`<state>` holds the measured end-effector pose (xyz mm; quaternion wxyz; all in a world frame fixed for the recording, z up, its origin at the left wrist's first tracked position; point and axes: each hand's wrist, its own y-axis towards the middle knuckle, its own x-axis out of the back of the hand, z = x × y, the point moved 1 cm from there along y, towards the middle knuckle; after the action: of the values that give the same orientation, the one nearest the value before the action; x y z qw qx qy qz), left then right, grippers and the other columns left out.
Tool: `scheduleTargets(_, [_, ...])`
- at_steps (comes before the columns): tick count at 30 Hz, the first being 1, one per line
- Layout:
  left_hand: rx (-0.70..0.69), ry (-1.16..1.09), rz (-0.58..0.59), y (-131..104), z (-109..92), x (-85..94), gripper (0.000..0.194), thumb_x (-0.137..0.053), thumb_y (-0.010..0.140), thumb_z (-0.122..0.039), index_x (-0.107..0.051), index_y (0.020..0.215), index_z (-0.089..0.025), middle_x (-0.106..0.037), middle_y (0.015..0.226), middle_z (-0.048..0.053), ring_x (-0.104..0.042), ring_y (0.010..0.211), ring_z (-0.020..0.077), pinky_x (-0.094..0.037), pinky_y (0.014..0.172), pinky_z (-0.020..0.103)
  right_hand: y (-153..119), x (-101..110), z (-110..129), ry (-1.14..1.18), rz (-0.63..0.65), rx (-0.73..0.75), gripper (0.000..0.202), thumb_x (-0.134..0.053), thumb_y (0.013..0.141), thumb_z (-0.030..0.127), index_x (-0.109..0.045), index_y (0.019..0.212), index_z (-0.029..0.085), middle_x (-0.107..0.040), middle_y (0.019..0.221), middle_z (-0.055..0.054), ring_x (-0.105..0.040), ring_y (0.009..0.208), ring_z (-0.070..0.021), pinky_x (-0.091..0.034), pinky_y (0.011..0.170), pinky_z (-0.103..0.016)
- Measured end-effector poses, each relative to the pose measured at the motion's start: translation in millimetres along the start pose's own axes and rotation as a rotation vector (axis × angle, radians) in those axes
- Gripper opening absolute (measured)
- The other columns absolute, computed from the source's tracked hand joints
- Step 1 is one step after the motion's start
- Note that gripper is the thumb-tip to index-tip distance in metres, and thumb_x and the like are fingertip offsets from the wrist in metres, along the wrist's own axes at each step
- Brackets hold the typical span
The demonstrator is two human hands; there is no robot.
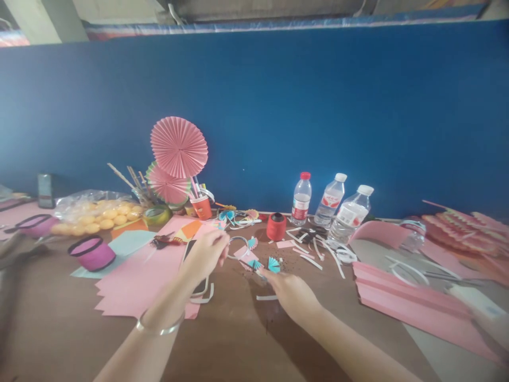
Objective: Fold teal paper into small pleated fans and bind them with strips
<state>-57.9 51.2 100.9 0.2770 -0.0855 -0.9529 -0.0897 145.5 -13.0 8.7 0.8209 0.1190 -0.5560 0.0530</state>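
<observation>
My left hand (pixel 207 253) is closed at the left edge of a thin hoop (pixel 239 238), above a phone (pixel 201 286) on pink paper (pixel 139 281). Reaching in from the right, my right hand (pixel 292 292) has its fingers pressed together at a small folded teal fan (pixel 254 263); what lies under the fingertips is too small to make out. A second teal fan (pixel 273 265) sits just beyond that hand. Another small fan (pixel 252 243) is at the hoop's right side. A short white strip (pixel 267 298) lies left of my right hand.
A red spool (pixel 275 227), bottles (pixel 301 201) and white strips (pixel 312 261) stand or lie behind. Pleated pink paper (pixel 409 302) is at the right, near another person's hand (pixel 487 318). Pink rosettes (pixel 178 147) rise behind the left side, beside yellow balls (pixel 115 215).
</observation>
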Motion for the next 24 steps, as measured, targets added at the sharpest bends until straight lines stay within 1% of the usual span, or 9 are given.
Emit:
scheduleTargets(1, [-0.044, 0.001, 0.098, 16.3, -5.3, -4.9, 0.028, -0.038, 0.079, -0.036, -0.045, 0.059, -0.018, -0.050, 0.048, -0.004, -0.048, 0.040, 0.0090, -0.035, 0.042, 0.019, -1.0, 0.8, -1.8, 0.084, 0.004, -0.019, 0.045, -0.039, 0.081, 0.013, -0.052, 0.119, 0.033, -0.066, 0.070, -0.003, -0.060, 0.059, -0.0153, -0.039, 0.052, -0.020])
scheduleTargets(5, [-0.088, 0.048, 0.227, 71.9, -18.7, -28.7, 0.023, -0.035, 0.079, -0.030, -0.049, 0.066, -0.016, -0.059, 0.058, 0.001, -0.056, 0.044, 0.0102, -0.038, 0.042, 0.019, -2.3, 3.2, -10.1, 0.417, 0.039, -0.099, 0.039, -0.035, 0.085, 0.023, -0.055, 0.117, 0.032, -0.063, 0.060, 0.001, -0.054, 0.047, -0.0123, -0.038, 0.049, -0.020])
scheduleTargets(8, [-0.143, 0.151, 0.308, 97.0, -21.4, -52.6, 0.023, -0.037, 0.078, -0.024, -0.053, 0.065, -0.014, -0.061, 0.057, 0.003, -0.058, 0.048, 0.0117, -0.043, 0.048, 0.021, -2.9, 5.0, -13.6, 0.539, 0.047, -0.123, 0.036, -0.044, 0.081, 0.030, -0.059, 0.114, 0.031, -0.063, 0.059, 0.002, -0.052, 0.045, -0.0132, -0.038, 0.048, -0.021])
scheduleTargets(10, [-0.210, 0.239, 0.326, 106.5, -21.3, -67.2, 0.024, -0.040, 0.078, -0.023, -0.054, 0.062, -0.013, -0.060, 0.058, 0.004, -0.060, 0.053, 0.0138, -0.046, 0.055, 0.025, -3.3, 5.7, -14.3, 0.579, 0.046, -0.114, 0.035, -0.049, 0.077, 0.030, -0.061, 0.111, 0.030, -0.064, 0.059, 0.002, -0.054, 0.048, -0.0149, -0.040, 0.050, -0.022])
scheduleTargets(11, [-0.260, 0.284, 0.320, 109.7, -21.3, -73.2, 0.024, -0.042, 0.078, -0.024, -0.055, 0.060, -0.013, -0.062, 0.064, 0.006, -0.061, 0.061, 0.0158, -0.047, 0.062, 0.027, -3.4, 5.8, -14.4, 0.593, 0.043, -0.110, 0.035, -0.050, 0.076, 0.029, -0.062, 0.109, 0.030, -0.064, 0.059, 0.002, -0.054, 0.049, -0.0154, -0.040, 0.051, -0.022])
scheduleTargets(13, [-0.377, 0.365, 0.301, 114.3, -22.2, -82.1, 0.024, -0.045, 0.078, -0.024, -0.058, 0.061, -0.012, -0.063, 0.087, 0.011, -0.060, 0.085, 0.0207, -0.044, 0.079, 0.033, -3.2, 5.5, -14.9, 0.617, 0.039, -0.113, 0.034, -0.049, 0.077, 0.028, -0.063, 0.108, 0.030, -0.063, 0.057, 0.002, -0.053, 0.047, -0.0147, -0.040, 0.051, -0.022])
scheduleTargets(16, [-0.556, 0.459, 0.310, 119.8, -23.7, -89.9, 0.018, -0.047, 0.079, -0.020, -0.063, 0.074, -0.014, -0.052, 0.120, 0.009, -0.043, 0.114, 0.0221, -0.030, 0.098, 0.033, -2.1, 3.6, -17.3, 0.628, 0.064, -0.138, 0.034, -0.048, 0.078, 0.026, -0.063, 0.108, 0.030, -0.060, 0.054, 0.004, -0.047, 0.040, -0.0109, -0.038, 0.049, -0.021])
scheduleTargets(18, [-0.637, 0.517, 0.335, 124.7, -22.8, -93.2, 0.017, -0.047, 0.080, -0.019, -0.064, 0.081, -0.017, -0.050, 0.125, 0.006, -0.040, 0.118, 0.0198, -0.029, 0.100, 0.031, -1.2, 1.6, -20.2, 0.630, 0.108, -0.169, 0.035, -0.048, 0.078, 0.025, -0.061, 0.110, 0.031, -0.059, 0.054, 0.004, -0.044, 0.037, -0.0086, -0.036, 0.047, -0.019])
scheduleTargets(24, [-0.762, 0.666, 0.330, 142.3, -10.3, -96.5, 0.027, -0.037, 0.086, -0.018, -0.062, 0.098, -0.019, -0.061, 0.113, 0.005, -0.055, 0.104, 0.0170, -0.039, 0.090, 0.029, 1.6, -5.0, -27.7, 0.716, 0.217, -0.249, 0.038, -0.044, 0.081, 0.024, -0.056, 0.116, 0.028, -0.056, 0.055, 0.003, -0.041, 0.036, -0.0063, -0.031, 0.040, -0.017])
